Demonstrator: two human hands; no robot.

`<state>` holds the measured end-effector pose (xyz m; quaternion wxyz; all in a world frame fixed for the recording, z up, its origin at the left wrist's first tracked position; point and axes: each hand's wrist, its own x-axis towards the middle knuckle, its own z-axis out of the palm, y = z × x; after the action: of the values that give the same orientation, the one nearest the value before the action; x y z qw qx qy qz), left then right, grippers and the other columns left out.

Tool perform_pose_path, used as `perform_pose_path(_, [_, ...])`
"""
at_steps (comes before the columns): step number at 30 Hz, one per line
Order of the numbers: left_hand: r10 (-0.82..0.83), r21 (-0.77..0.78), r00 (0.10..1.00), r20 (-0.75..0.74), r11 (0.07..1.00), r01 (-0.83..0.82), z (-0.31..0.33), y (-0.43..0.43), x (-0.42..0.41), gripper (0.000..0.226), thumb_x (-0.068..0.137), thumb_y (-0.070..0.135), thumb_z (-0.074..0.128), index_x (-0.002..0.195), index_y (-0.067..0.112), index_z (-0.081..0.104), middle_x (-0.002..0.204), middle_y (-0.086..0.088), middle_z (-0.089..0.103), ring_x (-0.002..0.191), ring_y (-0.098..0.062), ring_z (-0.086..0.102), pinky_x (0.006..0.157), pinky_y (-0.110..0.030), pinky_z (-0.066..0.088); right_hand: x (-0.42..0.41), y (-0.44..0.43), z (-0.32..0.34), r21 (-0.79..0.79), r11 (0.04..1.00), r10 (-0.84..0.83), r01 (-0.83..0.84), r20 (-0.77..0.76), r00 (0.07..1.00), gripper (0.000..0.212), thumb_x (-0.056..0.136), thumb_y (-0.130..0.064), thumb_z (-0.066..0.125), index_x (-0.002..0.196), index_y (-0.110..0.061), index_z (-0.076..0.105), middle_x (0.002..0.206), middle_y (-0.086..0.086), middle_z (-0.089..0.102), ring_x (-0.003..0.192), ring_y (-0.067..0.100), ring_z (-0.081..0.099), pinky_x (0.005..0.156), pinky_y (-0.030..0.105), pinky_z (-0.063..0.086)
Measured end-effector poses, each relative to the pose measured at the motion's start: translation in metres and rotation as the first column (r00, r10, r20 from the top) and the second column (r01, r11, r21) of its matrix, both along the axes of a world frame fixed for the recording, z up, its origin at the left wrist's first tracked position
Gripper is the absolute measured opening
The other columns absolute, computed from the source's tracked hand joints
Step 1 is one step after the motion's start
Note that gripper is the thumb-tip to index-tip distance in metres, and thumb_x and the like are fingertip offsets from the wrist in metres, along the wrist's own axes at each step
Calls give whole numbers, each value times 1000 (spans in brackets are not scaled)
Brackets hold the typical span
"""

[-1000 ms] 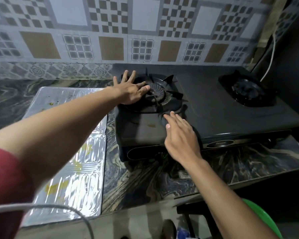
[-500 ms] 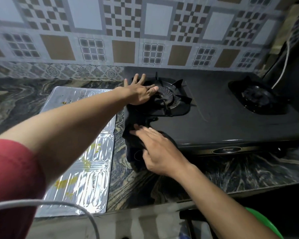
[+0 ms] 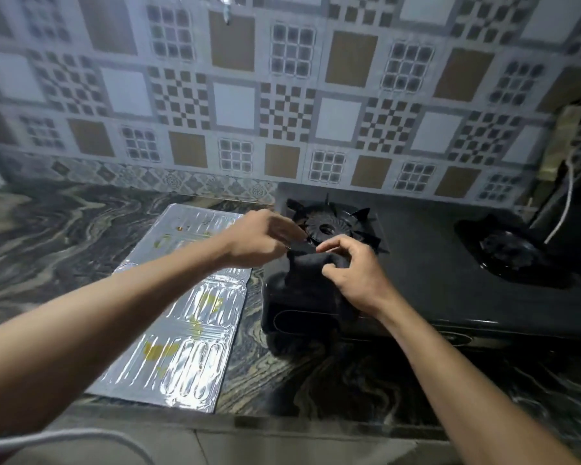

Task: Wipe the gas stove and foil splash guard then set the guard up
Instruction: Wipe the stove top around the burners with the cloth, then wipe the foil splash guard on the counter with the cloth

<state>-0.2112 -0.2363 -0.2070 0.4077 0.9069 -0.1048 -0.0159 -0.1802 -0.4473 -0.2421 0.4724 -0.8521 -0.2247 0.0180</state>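
A black two-burner gas stove [image 3: 426, 270] stands on the marble counter against the tiled wall. A dark cloth [image 3: 307, 273] is lifted over the stove's front left corner, below the left burner [image 3: 329, 226]. My left hand [image 3: 262, 239] pinches the cloth's upper edge. My right hand [image 3: 353, 273] grips the same cloth from the right. The silver foil splash guard [image 3: 182, 317] lies flat on the counter left of the stove, with yellow stains on it. My left forearm crosses over part of the guard.
The right burner [image 3: 507, 250] sits at the stove's far side, with a white cable [image 3: 564, 209] hanging beside it. The dark marble counter [image 3: 64, 236] stretches left. The patterned tile wall [image 3: 282, 95] rises behind. The counter's front edge runs below the guard.
My left hand left the left burner and came to the cloth. My right hand stopped pressing the cloth flat on the stove and raised it. The camera tilted upward.
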Motion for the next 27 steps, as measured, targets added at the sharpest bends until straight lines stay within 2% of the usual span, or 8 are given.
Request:
perform_pose_path(2, [-27,-66,997,-67,998,23,5,-3,-19,53,67,14,59,116,28,71,112,9,74,105,-7,68,97,-31,53,-2,2,15,14,1000,22,-22,-16,1000,21,75,-13,66,90,-27,65,87,-8,68,79,13,64,71,32,52])
perform_pose_path(5, [28,-109,998,-65,993,-35,7,-1,-38,41,76,36,75,116,28,71,107,7,75,103,-13,69,98,-41,52,-5,8,35,10,994,109,-109,-57,992,22,80,-6,66,96,-23,65,86,-4,71,73,11,64,65,28,52])
perform_pose_path(9, [161,-113,986,42,981,-156,14,7,-61,22,87,33,70,100,16,74,95,-10,74,97,-28,69,93,-51,52,-13,19,49,14,973,230,-230,-74,970,20,79,-10,68,97,-20,69,93,2,74,84,14,67,75,28,53])
perform_pose_path(13, [267,-195,963,33,947,-256,18,22,-76,23,92,27,67,100,6,71,98,-20,72,85,-20,65,87,-52,52,-25,32,52,14,937,348,-349,-90,933,25,86,-20,72,109,-25,67,100,-1,71,91,12,68,80,26,54])
perform_pose_path(17, [301,-315,953,-27,903,-293,14,53,-79,7,91,15,68,97,15,71,92,-9,73,83,-16,68,71,-36,57,-25,57,42,48,927,373,-372,-18,928,39,80,-16,79,114,-27,66,102,0,68,91,9,66,80,22,54])
perform_pose_path(20, [262,-448,961,-89,851,-274,11,82,-74,20,91,3,65,107,15,61,97,-6,73,84,-16,70,63,-29,56,-17,87,32,153,924,355,-349,-9,935,34,83,-9,74,112,-25,67,101,4,69,86,10,68,80,24,56])
perform_pose_path(24, [236,-480,967,-97,840,-253,3,137,-53,20,92,3,62,105,18,59,101,-5,72,83,-13,70,60,-29,56,-2,140,14,227,919,329,-323,11,944,22,87,-13,71,106,-24,71,104,-6,72,96,10,68,94,36,54])
perform_pose_path(27, [214,-454,972,-93,860,-233,-8,181,-30,16,94,5,61,103,19,61,107,-11,68,86,-16,66,59,-27,57,13,181,0,268,923,293,-276,-25,956,21,88,-11,71,108,-18,73,104,-3,74,96,11,68,93,34,54])
